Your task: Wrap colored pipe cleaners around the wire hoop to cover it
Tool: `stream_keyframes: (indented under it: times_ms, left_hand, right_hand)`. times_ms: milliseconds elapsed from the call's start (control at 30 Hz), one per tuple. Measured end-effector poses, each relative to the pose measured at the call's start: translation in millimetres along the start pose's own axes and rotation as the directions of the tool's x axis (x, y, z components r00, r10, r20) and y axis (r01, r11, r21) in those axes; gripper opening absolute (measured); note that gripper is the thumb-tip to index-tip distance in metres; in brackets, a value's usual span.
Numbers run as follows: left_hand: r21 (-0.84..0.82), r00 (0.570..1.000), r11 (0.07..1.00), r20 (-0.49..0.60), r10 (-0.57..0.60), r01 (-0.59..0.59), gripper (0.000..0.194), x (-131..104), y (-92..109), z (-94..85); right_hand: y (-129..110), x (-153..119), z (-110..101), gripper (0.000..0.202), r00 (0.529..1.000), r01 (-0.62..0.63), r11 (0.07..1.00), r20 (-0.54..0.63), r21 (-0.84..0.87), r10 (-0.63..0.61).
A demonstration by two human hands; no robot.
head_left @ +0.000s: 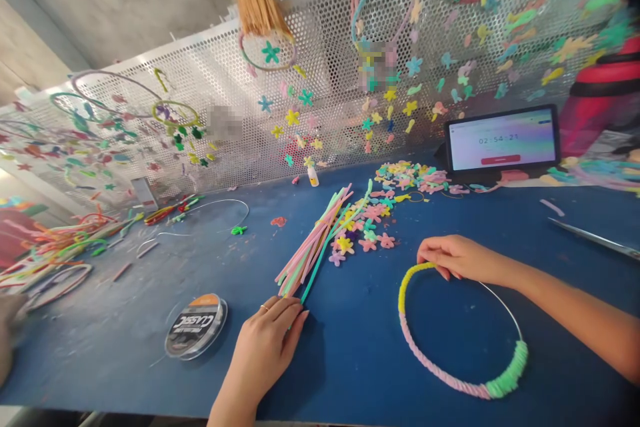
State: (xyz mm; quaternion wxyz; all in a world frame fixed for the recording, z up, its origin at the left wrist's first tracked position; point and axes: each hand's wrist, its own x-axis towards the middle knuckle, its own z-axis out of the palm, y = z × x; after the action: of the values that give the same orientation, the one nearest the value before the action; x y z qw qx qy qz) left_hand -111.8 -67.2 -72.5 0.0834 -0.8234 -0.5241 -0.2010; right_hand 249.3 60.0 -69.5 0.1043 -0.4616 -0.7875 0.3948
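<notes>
Evidently, the right hand (pixel 453 259) pinches the hoop (pixel 434 365) on the table (pixel 365 360) where the yellow wrap (pixel 403 288) ends, presumably lest it loosen. The left hand (pixel 270 332) grips the stems (pixel 316 235) by their near ends, seemingly to bunch them.

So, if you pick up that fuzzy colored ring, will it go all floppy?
Probably not: the ring looks springy, because its bare wire holds a round curve. It seems light, being thin wire and fuzzy wrapping. It might dip toward the green wrapping, which looks thickest.
</notes>
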Motion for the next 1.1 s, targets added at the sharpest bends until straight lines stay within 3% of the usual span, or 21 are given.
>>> stream_keyframes:
  times_ms: [467, 800, 1000, 1100]
  left_hand:
    - [0.018, 0.999, 1.0, 0.037, -0.02, 0.02, 0.017, -1, -5, 1.8]
    - [0.058, 0.987, 0.998, -0.161, 0.026, -0.017, 0.022, -4, -16, 17.1]
    - [0.073, 0.995, 0.997, -0.096, -0.02, 0.027, 0.02, -3, -10, 12.3]
    - [0.139, 0.991, 0.984, -0.093, -0.098, 0.111, 0.023, -3, -2, 5.7]
  right_hand:
    - [-1, 1, 1, 0.041, 1.0, 0.01, 1.0, -0.009, -0.023, -0.01]
    - [1, 1, 1, 0.042, 1.0, 0.006, 1.0, -0.015, -0.03, -0.007]
    - [1, 1, 1, 0.039, 1.0, 0.022, 0.999, -0.017, -0.042, -0.023]
    - [1, 1, 1, 0.039, 1.0, 0.02, 0.999, -0.019, -0.045, -0.021]
